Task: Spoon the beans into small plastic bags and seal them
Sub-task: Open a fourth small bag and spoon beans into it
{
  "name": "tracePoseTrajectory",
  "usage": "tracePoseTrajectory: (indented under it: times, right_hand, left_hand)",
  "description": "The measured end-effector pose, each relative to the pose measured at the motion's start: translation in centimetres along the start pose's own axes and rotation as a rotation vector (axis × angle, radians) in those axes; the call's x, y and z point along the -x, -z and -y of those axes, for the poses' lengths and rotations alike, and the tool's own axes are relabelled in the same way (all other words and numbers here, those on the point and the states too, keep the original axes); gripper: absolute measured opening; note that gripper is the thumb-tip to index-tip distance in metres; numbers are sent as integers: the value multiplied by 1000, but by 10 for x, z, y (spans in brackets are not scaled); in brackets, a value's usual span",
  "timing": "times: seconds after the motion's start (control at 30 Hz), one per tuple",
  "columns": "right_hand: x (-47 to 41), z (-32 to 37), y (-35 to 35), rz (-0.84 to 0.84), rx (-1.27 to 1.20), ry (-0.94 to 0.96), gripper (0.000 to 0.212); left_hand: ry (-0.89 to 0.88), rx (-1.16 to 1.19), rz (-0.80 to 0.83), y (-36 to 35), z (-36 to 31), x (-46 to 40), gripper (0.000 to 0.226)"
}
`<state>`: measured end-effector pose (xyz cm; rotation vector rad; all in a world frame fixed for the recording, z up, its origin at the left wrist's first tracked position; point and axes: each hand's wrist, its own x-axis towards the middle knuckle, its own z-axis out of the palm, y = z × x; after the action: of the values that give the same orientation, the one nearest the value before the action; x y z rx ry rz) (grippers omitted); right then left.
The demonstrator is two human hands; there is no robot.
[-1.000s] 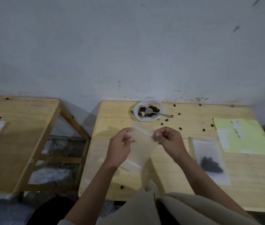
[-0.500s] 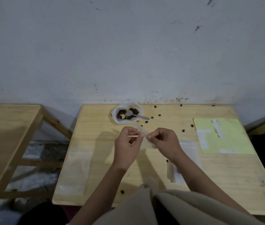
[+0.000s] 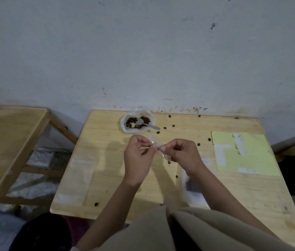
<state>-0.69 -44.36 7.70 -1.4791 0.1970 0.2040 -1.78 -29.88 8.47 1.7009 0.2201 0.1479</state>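
An empty small clear plastic bag (image 3: pixel 158 146) hangs between my hands above the middle of the wooden table (image 3: pixel 106 142). My left hand (image 3: pixel 137 160) and my right hand (image 3: pixel 184 154) each pinch its top edge with thumb and fingertips. Behind them, at the table's far edge, an open plastic bag of dark beans (image 3: pixel 136 122) holds a small metal spoon (image 3: pixel 147 124). A bag with beans in it (image 3: pixel 193 185) lies flat under my right forearm, partly hidden.
Loose beans (image 3: pixel 164 128) are scattered over the table's far half and one lies near the front edge (image 3: pixel 96 204). A yellow-green sheet with white labels (image 3: pixel 242 153) lies at the right. Flat clear bags (image 3: pixel 78 178) lie at the left. A second wooden table (image 3: pixel 7 142) stands at left.
The bag was held flat and upright; now it is turned nearly edge-on and my hands have come closer together at its top. The view shifted to the left.
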Motion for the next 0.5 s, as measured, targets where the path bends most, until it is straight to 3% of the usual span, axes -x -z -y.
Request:
tracePoseTrajectory:
  times: [0.2, 0.5]
  right_hand:
    - [8, 1, 0, -52, 240, 114, 21]
    - [13, -2, 7, -93, 354, 105, 17]
  left_hand:
    - [68, -75, -23, -10, -1, 11, 15]
    - [155, -221, 27, -11, -5, 14, 19]
